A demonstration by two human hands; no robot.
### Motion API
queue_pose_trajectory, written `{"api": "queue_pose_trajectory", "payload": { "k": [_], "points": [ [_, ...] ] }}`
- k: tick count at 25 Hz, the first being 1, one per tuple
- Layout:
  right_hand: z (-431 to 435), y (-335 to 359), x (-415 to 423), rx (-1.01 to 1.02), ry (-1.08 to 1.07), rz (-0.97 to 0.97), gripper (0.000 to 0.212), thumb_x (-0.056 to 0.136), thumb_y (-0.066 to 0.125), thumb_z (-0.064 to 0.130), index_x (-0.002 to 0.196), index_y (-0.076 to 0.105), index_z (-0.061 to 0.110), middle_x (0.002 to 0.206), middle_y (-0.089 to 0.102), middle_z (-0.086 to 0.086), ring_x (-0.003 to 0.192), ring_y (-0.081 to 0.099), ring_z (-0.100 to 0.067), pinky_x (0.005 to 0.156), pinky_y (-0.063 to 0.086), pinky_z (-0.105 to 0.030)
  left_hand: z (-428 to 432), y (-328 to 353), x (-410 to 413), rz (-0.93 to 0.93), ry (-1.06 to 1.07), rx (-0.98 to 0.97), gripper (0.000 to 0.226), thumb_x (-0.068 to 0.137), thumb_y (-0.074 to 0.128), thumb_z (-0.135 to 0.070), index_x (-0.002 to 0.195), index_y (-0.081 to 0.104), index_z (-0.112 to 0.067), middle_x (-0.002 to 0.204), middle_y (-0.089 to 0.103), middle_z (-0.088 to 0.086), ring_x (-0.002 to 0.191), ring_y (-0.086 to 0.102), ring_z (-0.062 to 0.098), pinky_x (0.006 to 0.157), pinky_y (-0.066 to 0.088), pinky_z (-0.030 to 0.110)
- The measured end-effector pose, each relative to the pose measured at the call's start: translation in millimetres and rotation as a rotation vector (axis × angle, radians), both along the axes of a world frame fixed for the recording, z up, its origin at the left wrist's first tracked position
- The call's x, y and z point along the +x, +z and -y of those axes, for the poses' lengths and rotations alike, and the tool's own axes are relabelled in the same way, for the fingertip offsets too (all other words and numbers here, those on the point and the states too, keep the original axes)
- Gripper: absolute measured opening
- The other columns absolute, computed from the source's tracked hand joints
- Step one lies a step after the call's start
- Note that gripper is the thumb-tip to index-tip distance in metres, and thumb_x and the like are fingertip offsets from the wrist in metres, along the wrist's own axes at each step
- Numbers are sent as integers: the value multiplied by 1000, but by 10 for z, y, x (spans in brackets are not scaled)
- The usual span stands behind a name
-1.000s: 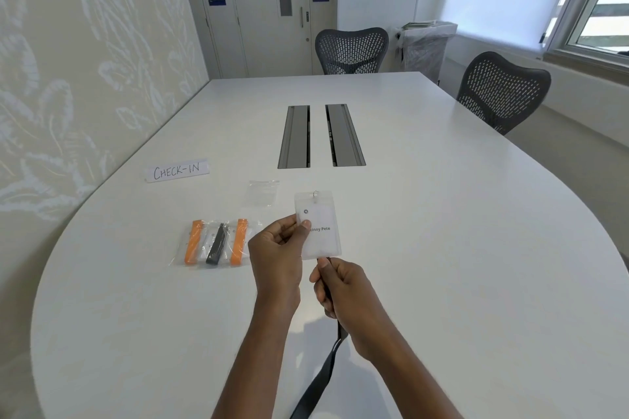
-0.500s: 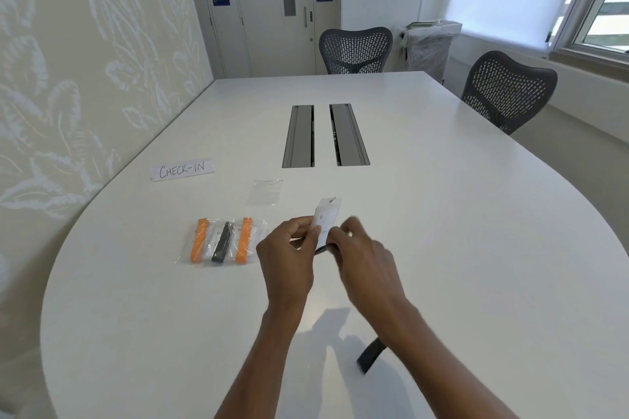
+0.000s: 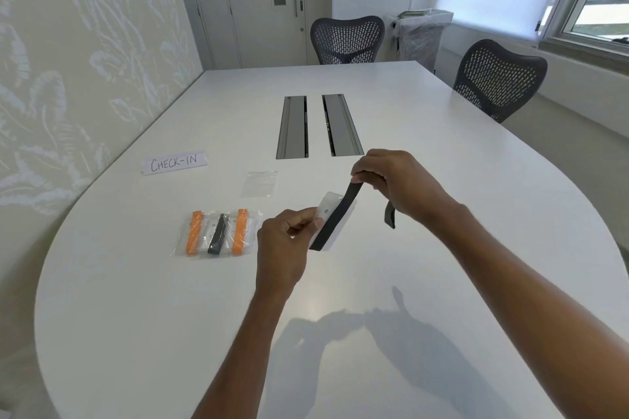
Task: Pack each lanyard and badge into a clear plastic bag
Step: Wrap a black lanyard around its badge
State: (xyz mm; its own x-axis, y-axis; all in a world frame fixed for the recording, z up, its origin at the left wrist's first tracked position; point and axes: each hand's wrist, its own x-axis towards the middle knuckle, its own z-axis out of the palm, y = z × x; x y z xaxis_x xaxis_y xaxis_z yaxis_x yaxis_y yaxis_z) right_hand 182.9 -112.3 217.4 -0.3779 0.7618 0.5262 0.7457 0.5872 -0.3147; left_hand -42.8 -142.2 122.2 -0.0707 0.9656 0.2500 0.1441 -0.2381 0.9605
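Observation:
My left hand [image 3: 289,235] pinches a white badge [image 3: 328,211] in a clear holder, held tilted above the table. A black lanyard [image 3: 335,218] runs across the badge's face. My right hand [image 3: 391,180] grips the lanyard's upper part and holds it taut, and its loose end [image 3: 389,216] dangles below that hand. An empty clear plastic bag [image 3: 260,183] lies flat on the table beyond my left hand. To the left lie clear bags [image 3: 218,231] holding badges with two orange lanyards and one black.
A paper sign reading CHECK-IN [image 3: 174,163] lies at the left. Two grey cable hatches [image 3: 316,126] are set in the white table [image 3: 442,180]. Two mesh chairs [image 3: 347,39] stand at the far end and right side. A wall runs along the left.
The badge was held upright with the lanyard hanging off the table's near edge. My right hand has since drawn the lanyard up and over the badge, which now lies tilted.

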Motion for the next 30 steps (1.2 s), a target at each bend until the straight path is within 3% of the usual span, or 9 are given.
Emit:
{"api": "queue_pose_trajectory", "payload": {
  "k": [2, 6, 13, 17, 21, 26, 28, 30],
  "points": [
    [-33, -21, 57, -63, 27, -86, 9, 99, 68, 3, 95, 76, 2, 86, 68, -4, 64, 57, -18, 64, 44, -24, 10, 51, -30, 72, -99, -61, 22, 93, 80, -15, 108, 84, -31, 104, 83, -11, 102, 77, 7, 88, 57, 15],
    [-64, -159, 103, -188, 32, -248, 8, 98, 70, 2, 93, 76, 4, 83, 69, -5, 61, 58, -14, 58, 49, -35, 27, 91, -123, 118, -219, -160, 22, 92, 81, -14, 106, 84, -30, 107, 83, -7, 104, 79, 11, 90, 59, 21],
    [-128, -339, 70, -230, 74, -329, 11, 96, 71, 4, 88, 76, 11, 74, 69, -1, 56, 58, -13, 54, 47, -21, 75, 63, -171, 62, -234, -203, 19, 94, 80, -16, 112, 84, -19, 108, 83, -4, 105, 79, 13, 96, 59, 30],
    [-193, -507, 135, -421, 138, -481, 13, 96, 73, 5, 85, 77, 10, 72, 71, -14, 55, 58, -27, 58, 52, -31, 143, 73, -221, 171, -397, -225, 21, 95, 77, -15, 115, 83, -15, 116, 81, 7, 114, 76, 21, 98, 59, 28],
    [-83, -772, 152, -771, 309, -702, 10, 100, 69, 6, 95, 77, 7, 88, 74, -17, 78, 64, -26, 77, 55, -34, 211, 94, -253, 415, -492, -313, 29, 88, 76, -18, 115, 81, -8, 125, 77, 15, 118, 73, 23, 107, 56, 34],
    [114, -974, -73, -1053, 528, -672, 21, 103, 60, -1, 121, 69, -2, 120, 74, -15, 114, 70, -26, 99, 56, -34, 275, 78, -165, 443, -490, -400, 37, 85, 79, -20, 118, 79, -4, 127, 76, 18, 118, 72, 27, 112, 51, 44],
    [202, -1006, -180, -1138, 530, -839, 31, 105, 53, -2, 134, 60, -7, 129, 68, -20, 122, 67, -31, 106, 55, -40, 296, 99, -135, 483, -468, -410, 35, 86, 77, -18, 118, 79, -3, 127, 76, 19, 119, 72, 28, 110, 53, 44],
    [336, -1059, -357, -1230, 500, -1122, 32, 104, 50, 2, 133, 64, -3, 128, 70, -19, 116, 70, -30, 101, 58, -39, 296, 130, -111, 550, -414, -397, 31, 85, 77, -16, 113, 81, -5, 123, 77, 18, 114, 75, 25, 101, 60, 38]
  ]
}}
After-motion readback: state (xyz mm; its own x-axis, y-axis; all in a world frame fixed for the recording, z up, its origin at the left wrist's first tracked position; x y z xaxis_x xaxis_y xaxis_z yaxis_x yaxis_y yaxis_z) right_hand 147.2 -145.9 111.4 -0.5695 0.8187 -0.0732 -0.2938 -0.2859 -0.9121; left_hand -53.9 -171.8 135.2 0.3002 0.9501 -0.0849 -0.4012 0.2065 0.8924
